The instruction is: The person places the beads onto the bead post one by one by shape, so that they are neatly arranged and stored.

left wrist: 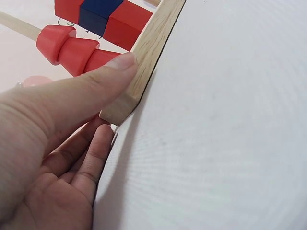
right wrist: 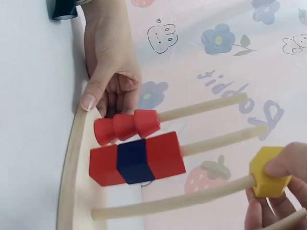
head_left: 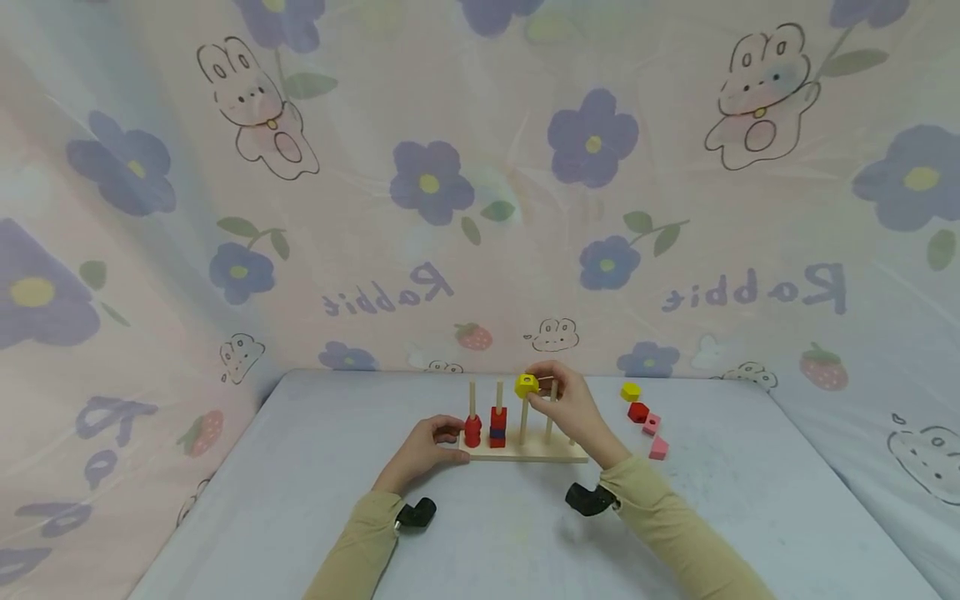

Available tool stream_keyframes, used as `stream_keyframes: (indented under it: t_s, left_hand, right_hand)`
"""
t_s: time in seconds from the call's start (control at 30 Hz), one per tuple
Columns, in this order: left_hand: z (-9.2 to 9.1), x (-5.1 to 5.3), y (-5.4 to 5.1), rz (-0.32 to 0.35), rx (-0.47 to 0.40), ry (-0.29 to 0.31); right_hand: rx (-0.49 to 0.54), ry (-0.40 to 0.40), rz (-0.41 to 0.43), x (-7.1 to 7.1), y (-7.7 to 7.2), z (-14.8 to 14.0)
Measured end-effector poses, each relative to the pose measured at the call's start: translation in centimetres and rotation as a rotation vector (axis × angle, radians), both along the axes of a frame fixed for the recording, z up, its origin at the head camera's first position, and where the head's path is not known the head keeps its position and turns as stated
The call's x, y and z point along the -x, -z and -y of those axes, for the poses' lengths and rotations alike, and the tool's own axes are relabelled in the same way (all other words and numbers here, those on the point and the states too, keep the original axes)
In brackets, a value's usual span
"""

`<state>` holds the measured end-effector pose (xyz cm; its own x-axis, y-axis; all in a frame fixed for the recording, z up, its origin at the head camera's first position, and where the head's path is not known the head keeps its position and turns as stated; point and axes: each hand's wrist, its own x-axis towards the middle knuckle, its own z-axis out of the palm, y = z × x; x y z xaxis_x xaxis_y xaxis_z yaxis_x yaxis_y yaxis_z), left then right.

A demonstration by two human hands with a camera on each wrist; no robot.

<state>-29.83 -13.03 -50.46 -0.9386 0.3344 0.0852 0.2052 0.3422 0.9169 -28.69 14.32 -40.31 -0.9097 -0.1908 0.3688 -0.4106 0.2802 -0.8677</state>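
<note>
My left hand [head_left: 420, 454] holds the left end of a wooden peg board [head_left: 525, 456], thumb on its front edge and fingers curled behind the end. My right hand [head_left: 570, 410] pinches a yellow hexagonal block [right wrist: 268, 171] between thumb and fingers, at the top of the third peg [right wrist: 192, 198]. That peg's tip meets the block's underside; how far in it reaches is hidden. Red tapered beads [head_left: 472, 432] are stacked on the leftmost peg. Beside them, the second peg carries a red, blue and red stack of square blocks [right wrist: 135, 161].
To the right of the board lie a yellow block [head_left: 631, 391], a red block [head_left: 638, 412] and two pink blocks [head_left: 658, 448] on the white table [head_left: 300, 500]. More bare pegs stand on the board's right part, partly behind my right hand. A patterned cloth [head_left: 510, 250] hangs behind.
</note>
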Motion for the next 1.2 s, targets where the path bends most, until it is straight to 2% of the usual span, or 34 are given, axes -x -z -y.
stream_keyframes:
  t_s: [0.13, 0.23, 0.4, 0.5, 0.7, 0.73, 0.83, 0.93, 0.97, 1.07, 1.2]
  left_hand:
    - [-0.1, 0.1, 0.1, -0.013, 0.004, 0.001]
    - [-0.1, -0.1, -0.1, -0.027, -0.015, 0.009]
    - [-0.4, -1.4, -2.1, -0.010, -0.046, 0.027]
    - [-0.5, -2.0, -3.0, -0.003, -0.043, 0.026]
    - [-0.6, -2.3, -3.3, 0.000, -0.037, 0.012]
    - [-0.6, -2.2, -3.2, -0.003, -0.035, 0.013]
    - [-0.4, -1.2, -1.7, -0.007, -0.023, 0.013]
    - [-0.2, -0.2, -0.2, -0.014, -0.002, 0.007]
    - [-0.1, 0.1, 0.2, -0.012, 0.005, 0.003]
    - [0.0, 0.2, 0.2, -0.019, 0.006, 0.004]
    - [0.0, 0.1, 0.2, -0.015, 0.001, 0.004]
  right_hand:
    - [0.049, 0.064, -0.002, -0.2, 1.0, 0.4]
    - [0.102, 0.101, 0.053, -0.3, 2.0, 0.6]
    - [0.150, 0.136, 0.167, -0.4, 4.0, 0.9]
    - [0.147, 0.149, 0.204, -0.5, 5.1, 1.0]
    - [0.064, 0.171, 0.206, -0.6, 6.9, 1.1]
    - [0.047, 0.169, 0.205, -1.0, 6.6, 1.2]
    - [0.003, 0.182, 0.196, -1.2, 7.1, 1.2]
    - [-0.021, 0.184, 0.177, -1.1, 7.4, 1.2]
    - [-0.025, 0.189, 0.168, -0.8, 8.0, 1.1]
    - [-0.010, 0.173, 0.159, -0.9, 8.2, 0.9]
    - [0.006, 0.134, 0.143, -1.6, 7.9, 0.3]
